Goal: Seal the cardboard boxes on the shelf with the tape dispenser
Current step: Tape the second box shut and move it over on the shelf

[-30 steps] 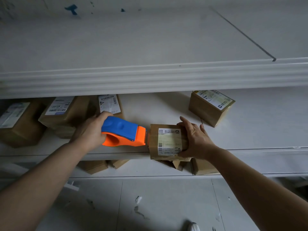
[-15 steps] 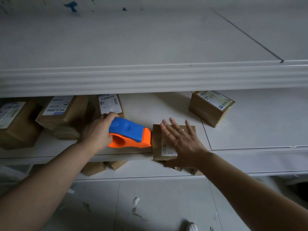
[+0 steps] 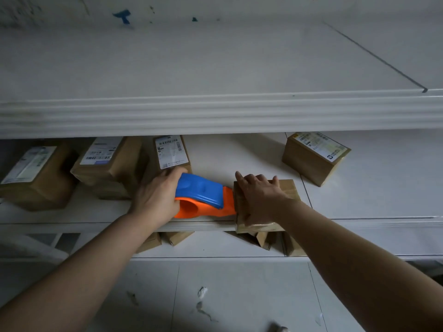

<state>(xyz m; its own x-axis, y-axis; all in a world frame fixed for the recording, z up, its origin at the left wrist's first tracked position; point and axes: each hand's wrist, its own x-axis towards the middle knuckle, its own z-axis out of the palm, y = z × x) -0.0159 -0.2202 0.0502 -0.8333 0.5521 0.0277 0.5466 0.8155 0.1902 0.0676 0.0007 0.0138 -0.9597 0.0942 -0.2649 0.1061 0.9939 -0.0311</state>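
Since a second ago, the right hand (image 3: 261,200) has let go of the small box's (image 3: 288,189) right side and now lies on its top, covering most of it. The label that faced up is no longer seen. The tape dispenser (image 3: 203,195) has slid right along the shelf edge.

The top shelf (image 3: 215,68) spans the view, bare and white. Below it, the middle shelf (image 3: 359,200) carries the work. Three labelled boxes (image 3: 107,164) crowd its left back part, and one labelled box (image 3: 311,161) stands apart at the right back. More boxes (image 3: 177,237) show partly on the lower shelf (image 3: 215,248), above a tiled floor (image 3: 239,295).

The small box sits at the middle shelf's front edge, overhanging it slightly. The right hand rests palm down on it, fingers spread and reaching its far edge. The blue-and-orange tape dispenser lies just left of the box at the same front edge, its orange nose touching the box's left face. The left hand (image 3: 155,200) grips the dispenser's rear, fingers wrapped round the handle.
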